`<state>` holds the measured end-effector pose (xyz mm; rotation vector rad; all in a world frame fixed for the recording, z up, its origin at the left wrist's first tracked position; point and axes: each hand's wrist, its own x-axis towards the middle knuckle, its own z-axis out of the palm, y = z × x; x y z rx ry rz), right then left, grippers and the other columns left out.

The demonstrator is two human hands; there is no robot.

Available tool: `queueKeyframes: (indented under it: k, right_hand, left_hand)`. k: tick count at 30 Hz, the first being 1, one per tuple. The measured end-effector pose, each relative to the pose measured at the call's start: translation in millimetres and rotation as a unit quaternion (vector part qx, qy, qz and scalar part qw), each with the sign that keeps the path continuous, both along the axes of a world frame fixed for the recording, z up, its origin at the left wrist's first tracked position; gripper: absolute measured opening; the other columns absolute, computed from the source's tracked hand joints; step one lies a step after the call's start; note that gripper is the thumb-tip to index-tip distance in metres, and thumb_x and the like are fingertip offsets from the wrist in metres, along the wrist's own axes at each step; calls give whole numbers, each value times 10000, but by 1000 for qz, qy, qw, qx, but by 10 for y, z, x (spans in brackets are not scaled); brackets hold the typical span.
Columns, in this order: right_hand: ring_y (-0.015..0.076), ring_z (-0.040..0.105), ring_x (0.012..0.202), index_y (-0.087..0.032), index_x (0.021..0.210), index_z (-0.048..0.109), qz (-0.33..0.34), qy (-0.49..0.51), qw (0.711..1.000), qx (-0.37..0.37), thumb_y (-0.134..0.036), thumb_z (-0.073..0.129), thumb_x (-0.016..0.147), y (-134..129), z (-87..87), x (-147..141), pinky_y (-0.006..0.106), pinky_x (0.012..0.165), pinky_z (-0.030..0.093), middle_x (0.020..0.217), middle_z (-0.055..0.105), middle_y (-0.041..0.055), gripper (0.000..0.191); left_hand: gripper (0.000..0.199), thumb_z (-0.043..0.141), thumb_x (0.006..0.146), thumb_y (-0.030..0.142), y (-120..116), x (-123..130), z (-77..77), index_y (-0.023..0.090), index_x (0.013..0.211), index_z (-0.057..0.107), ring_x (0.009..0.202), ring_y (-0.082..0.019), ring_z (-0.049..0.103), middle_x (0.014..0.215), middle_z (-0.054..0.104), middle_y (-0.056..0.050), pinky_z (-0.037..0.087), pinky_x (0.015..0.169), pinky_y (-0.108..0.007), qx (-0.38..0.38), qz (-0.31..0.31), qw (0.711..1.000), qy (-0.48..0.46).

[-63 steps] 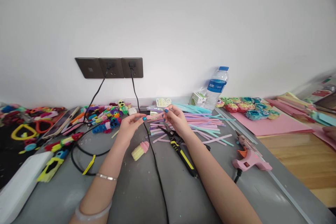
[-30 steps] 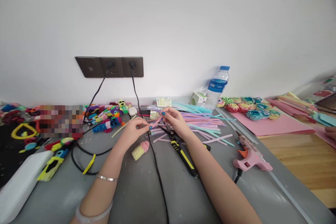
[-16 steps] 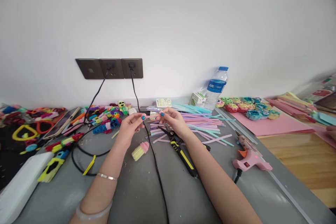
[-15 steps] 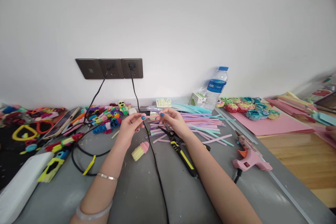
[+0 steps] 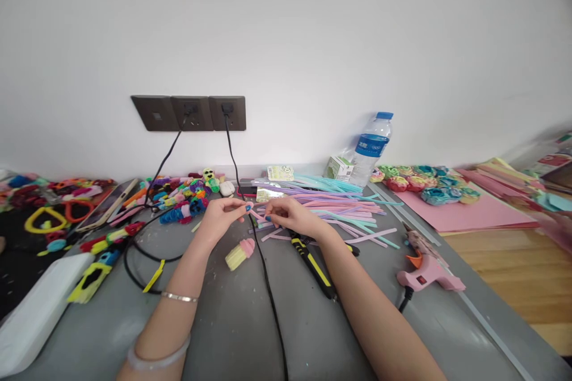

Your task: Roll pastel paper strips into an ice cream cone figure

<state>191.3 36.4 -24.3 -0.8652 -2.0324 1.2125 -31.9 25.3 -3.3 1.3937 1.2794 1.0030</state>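
A short pink fuzzy stem (image 5: 256, 214) spans the gap between my hands above the grey table. My left hand (image 5: 226, 218) pinches its left end. At its right end my right hand (image 5: 288, 215) has its fingers closed round the stem. Below them lies a small pink and yellow fuzzy cupcake-like piece (image 5: 240, 254). Black and yellow pliers (image 5: 315, 266) rest under my right wrist, their jaws hidden. Behind my hands spreads a pile of pink, purple and turquoise stems (image 5: 344, 208).
A black cable (image 5: 267, 280) crosses the table. At the right lie a pink glue gun (image 5: 429, 272) and pink paper (image 5: 473, 211). A bottle (image 5: 370, 149) stands by the wall. Colourful fuzzy crafts (image 5: 179, 196) and a white box (image 5: 42, 309) are at the left.
The pink stem between my hands now slants down to the right. My right hand has moved slightly down and its fingers are more curled. The view has shifted slightly.
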Motion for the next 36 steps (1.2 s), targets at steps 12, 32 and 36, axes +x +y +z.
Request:
queueKeyframes:
  k: [12,32,36]
  right_hand:
    - [130,620,608,-183,929,611,-130,230,958,-114,-564,652,810,30,20,-123,249,569,453,784,691,40,401]
    - [121,480,615,-170,811,629,-103,115,988,-20,-533,648,826,17,30,-52,249,568,378,691,569,4,364]
    - [111,462,577,-165,797,634,-94,86,991,-33,-526,650,824,10,60,-8,243,543,361,659,559,-9,363]
  left_hand:
    - [508,867,504,513,6,84,14,156,844,745,624,-157,655,817,741,-87,343,487,-216,-39,110,978,-173]
    - [411,827,582,505,-4,138,-55,164,800,757,641,-133,585,807,743,-90,342,507,-220,-53,76,986,-137]
    - [375,803,610,510,0,64,-23,168,757,761,650,-151,565,790,745,-96,324,505,-233,-59,31,996,-50]
